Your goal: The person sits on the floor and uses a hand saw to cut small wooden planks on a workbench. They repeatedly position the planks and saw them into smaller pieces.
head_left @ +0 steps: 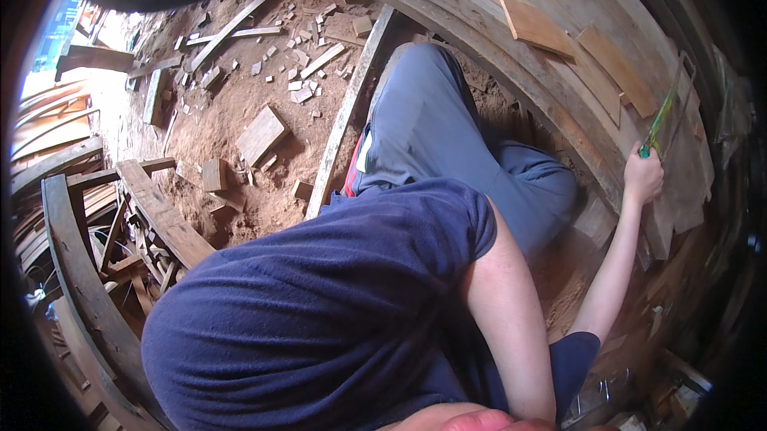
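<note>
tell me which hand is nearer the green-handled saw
Right. The right hand grips the green-handled saw by its handle; the left arm runs down to the lower edge, well away, its hand out of view.

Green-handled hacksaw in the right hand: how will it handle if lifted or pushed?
The hacksaw probably feels light: thin open frame. Its narrow blade likely flexes sideways if pushed. The right hand grips its green handle, so it may hang frame-heavy.

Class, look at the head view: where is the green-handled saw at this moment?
The saw is at the far right of the head view, gripped in the right hand and lying against the curved wooden planks, beyond the grey-trousered knee.
</note>
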{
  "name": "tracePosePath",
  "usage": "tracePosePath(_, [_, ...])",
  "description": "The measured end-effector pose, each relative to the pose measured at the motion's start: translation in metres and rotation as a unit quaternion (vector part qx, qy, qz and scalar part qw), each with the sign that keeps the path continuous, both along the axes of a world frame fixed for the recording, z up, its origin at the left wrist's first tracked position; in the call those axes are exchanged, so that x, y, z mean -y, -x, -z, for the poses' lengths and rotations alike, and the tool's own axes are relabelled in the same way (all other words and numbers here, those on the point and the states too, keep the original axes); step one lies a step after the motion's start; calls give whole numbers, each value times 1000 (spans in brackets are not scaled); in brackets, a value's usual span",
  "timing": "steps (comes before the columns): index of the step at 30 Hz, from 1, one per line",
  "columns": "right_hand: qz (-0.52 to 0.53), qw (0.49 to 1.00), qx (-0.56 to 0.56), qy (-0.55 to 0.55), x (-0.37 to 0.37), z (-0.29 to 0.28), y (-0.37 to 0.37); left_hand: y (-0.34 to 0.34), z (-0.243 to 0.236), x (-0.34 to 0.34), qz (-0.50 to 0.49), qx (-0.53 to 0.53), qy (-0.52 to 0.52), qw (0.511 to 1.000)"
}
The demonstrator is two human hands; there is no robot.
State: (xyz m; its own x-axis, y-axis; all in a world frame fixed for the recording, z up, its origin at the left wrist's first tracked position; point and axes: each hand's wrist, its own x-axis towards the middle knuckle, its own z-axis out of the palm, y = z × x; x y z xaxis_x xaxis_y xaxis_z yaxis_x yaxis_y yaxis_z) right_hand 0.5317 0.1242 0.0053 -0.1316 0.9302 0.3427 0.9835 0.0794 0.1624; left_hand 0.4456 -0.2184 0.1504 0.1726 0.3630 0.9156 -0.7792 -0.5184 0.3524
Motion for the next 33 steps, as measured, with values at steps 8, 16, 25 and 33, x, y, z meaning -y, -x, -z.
tracePosePath(8, [5,1000,17,9,-7,3,-4,-2,14,8,58,19,7,998])
tracePosePath(16, [10,999,44,14,-7,2,-5,-7,30,12,104,25,15,994])
tracePosePath(25, [7,999,49,-4,-9,6,-8,-4,46,12,178,15,33,983])
tracePosePath(33, [16,999,43,6,-15,11,-12,148,128,-39,-67,-419,115,898])
